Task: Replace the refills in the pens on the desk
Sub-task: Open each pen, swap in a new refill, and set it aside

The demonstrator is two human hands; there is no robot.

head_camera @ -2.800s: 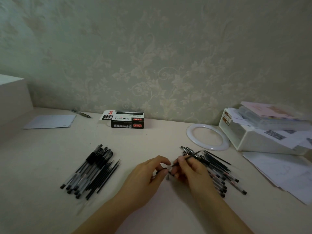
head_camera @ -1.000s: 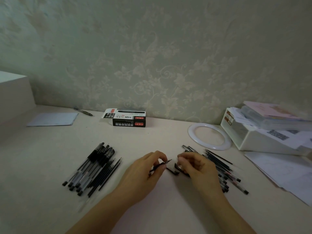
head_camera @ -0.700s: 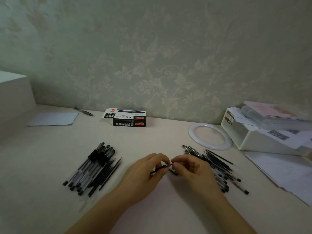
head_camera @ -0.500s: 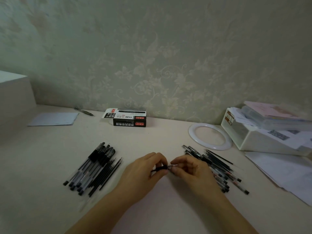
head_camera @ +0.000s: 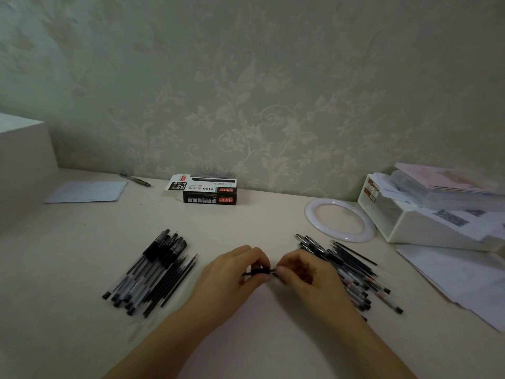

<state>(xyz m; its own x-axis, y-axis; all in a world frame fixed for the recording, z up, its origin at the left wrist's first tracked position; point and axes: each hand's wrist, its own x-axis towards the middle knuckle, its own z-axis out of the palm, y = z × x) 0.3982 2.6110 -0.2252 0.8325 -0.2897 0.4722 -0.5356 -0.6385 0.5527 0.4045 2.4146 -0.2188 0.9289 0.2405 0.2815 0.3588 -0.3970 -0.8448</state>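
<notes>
Low over the middle of the desk (head_camera: 262, 222), my left hand (head_camera: 232, 272) and my right hand (head_camera: 303, 272) meet on one black pen (head_camera: 259, 271). The left fingers curl round its dark grip section. The right thumb and fingers pinch the pen's other end; most of the pen is hidden inside the hands. A pile of black pens and thin refills (head_camera: 153, 272) lies to the left. Another pile of pens (head_camera: 352, 272) lies just right of my right hand.
An open black-and-red refill box (head_camera: 207, 190) stands at the back by the wall, with a lone pen (head_camera: 135, 179) and a sheet of paper (head_camera: 87, 191) to its left. A white ring (head_camera: 340, 220), a white storage box (head_camera: 420, 222) and loose papers (head_camera: 459, 277) fill the right side.
The hands were a little apart a second ago, with a small dark part lying on the desk between them. They have closed together on the pen, and that part is gone from the desk.
</notes>
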